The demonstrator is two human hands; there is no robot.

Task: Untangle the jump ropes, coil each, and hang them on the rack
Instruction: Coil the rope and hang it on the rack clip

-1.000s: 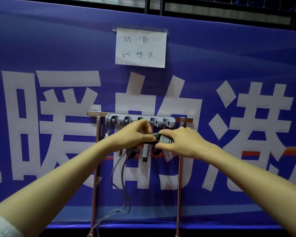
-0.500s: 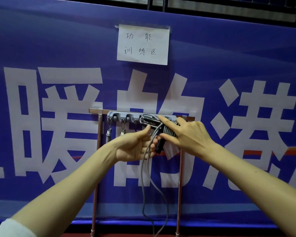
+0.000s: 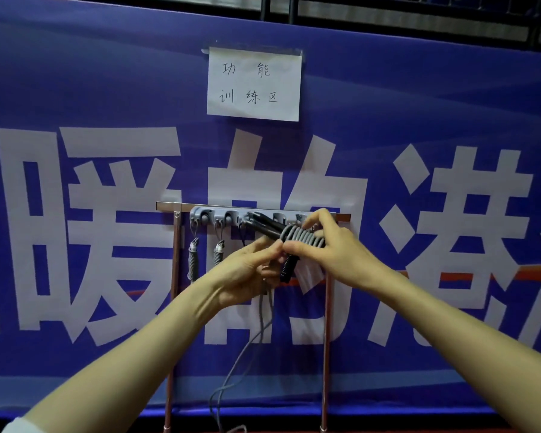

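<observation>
Head view: behind left hand (image 3: 244, 273) and right hand (image 3: 325, 251), facing the banner (image 3: 75, 73) squarely (the only view).
Nearness: close, rack (image 3: 198, 213) just beyond the hands.

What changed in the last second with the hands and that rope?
The left hand, open half a second ago, rose and now pinches the grey rope beside the coil. The right hand still grips the coil at the rack. The two hung ropes stayed put.
</observation>
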